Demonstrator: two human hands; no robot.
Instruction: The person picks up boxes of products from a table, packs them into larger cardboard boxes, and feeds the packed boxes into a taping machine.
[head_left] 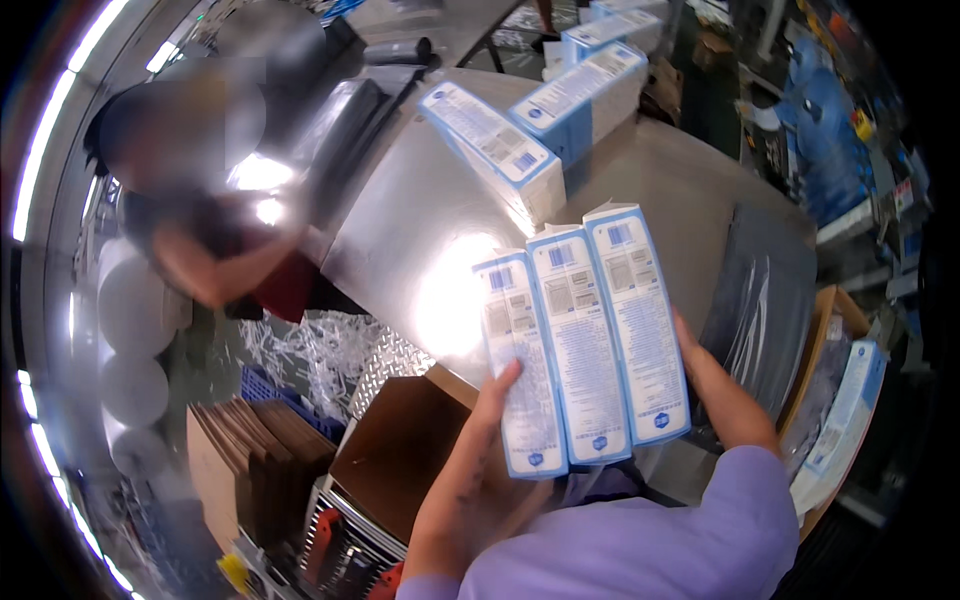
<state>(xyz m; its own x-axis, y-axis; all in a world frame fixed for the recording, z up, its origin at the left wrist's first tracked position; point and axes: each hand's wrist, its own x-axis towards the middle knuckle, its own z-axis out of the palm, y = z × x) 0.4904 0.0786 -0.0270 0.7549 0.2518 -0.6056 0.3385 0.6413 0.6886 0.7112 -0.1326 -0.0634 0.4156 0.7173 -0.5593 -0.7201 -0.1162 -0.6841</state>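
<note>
Three slim white-and-blue cardboard cartons (pixel 582 350) stand side by side in front of me, their printed narrow sides facing up. My left hand (pixel 499 388) grips the row from the left, thumb over the edge of the leftmost carton. On the opposite side, my right hand (pixel 688 342) presses against the rightmost carton; its fingers are mostly hidden behind it. The row is squeezed between both hands, over the near side of the metal table (pixel 400 225). Beyond it, a similar carton (pixel 495 145) and a blue-banded carton bundle (pixel 580 100) lie on the table.
An open cardboard box (pixel 400 440) sits below left, beside flattened cardboard sheets (pixel 245 455). Dark plastic bags (pixel 755 300) lie at the table's right. Another carton (pixel 840 410) stands in a box at far right. A co-worker (pixel 200 210) works across the table, at left.
</note>
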